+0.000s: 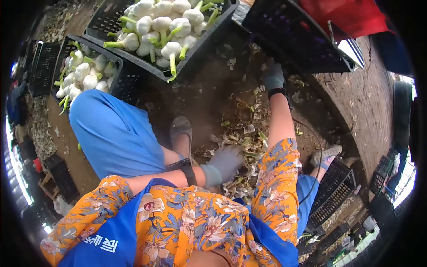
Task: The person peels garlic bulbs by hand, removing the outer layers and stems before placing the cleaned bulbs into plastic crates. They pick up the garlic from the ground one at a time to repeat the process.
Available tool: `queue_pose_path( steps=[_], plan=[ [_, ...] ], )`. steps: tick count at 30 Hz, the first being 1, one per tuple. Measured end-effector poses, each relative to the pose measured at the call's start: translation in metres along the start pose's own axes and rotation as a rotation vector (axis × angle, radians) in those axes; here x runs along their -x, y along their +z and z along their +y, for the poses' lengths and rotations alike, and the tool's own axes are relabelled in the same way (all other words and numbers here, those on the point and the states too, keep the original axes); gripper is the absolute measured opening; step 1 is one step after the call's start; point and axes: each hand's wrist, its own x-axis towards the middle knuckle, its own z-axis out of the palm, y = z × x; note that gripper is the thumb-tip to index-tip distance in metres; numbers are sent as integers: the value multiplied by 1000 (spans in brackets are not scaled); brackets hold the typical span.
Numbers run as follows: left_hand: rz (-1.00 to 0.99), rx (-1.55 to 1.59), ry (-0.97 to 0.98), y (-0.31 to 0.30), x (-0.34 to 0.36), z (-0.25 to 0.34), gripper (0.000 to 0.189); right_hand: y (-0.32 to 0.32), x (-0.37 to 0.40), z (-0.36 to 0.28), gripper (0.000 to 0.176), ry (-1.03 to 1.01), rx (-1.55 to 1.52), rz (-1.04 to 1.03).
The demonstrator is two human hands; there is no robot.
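My left hand [224, 164], in a grey glove, is over a litter of garlic skins and stalk trimmings [249, 129] on the ground between my feet. Its fingers are smeared by motion. Stretched far forward, my gloved right hand [273, 76] is at the lower edge of a black plastic crate [291, 38], its fingertips lost in shadow. Ahead of me a large black crate [195, 64] is heaped with white garlic bulbs [162, 24] with short green stems. More garlic [84, 75] fills a second crate [116, 73] by my left knee.
Another black crate [331, 191] is beside my right foot [326, 155]. A thin dark cord [318, 142] runs along my right arm. Red material [342, 18] lies above the crate at the upper right. Further crates [60, 175] stand at the far left.
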Motion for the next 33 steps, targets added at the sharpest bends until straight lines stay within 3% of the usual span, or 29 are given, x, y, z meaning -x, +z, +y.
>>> queue_pose_path(
  steps=[1,2,3,4,5,6,7,8,9,11,15,17,18,21,25,33],
  plan=[
    [140,62,47,4,-2,-5,24,2,3,6,60,60,-89,-76],
    [433,250,93,5,-5,-7,23,-2,19,7,60,78,-80,-81],
    [381,999,-310,10,-8,-4,20,-4,43,5,55,-98,-139,8],
    [473,869,-323,4,-12,-11,28,-11,74,0,51,-272,-194,96],
    [457,1302,-336,-16,-17,-2,39,-32,115,-9,48,-267,-362,51],
    [549,1394,-254,-6,-21,-13,50,-62,162,-23,46,-255,-534,9],
    [613,1196,-254,9,-27,-32,63,-87,203,-39,45,-159,-745,-67],
    [616,1217,-293,-4,-20,-11,62,-104,240,-46,44,-168,-792,-64],
    [558,1219,-171,-21,-6,11,59,-110,271,-46,42,-203,-831,-32],
    [374,1147,-64,-16,5,12,55,-160,325,-63,39,90,-1226,-136],
    [288,889,150,-17,33,37,56,-161,390,-46,31,352,-1429,165],
    [452,48,501,-22,47,48,61,-165,407,-53,27,275,-1524,149],
    [371,74,480,-24,58,58,67,-167,415,-59,25,297,-1586,158],
    [402,228,499,-14,75,72,67,-159,427,-68,22,215,-1627,293],
    [354,266,428,-14,87,76,67,-158,440,-68,20,265,-1953,264],
    [352,231,494,-14,96,86,59,-169,449,-68,19,157,-1914,251]
  ],
)
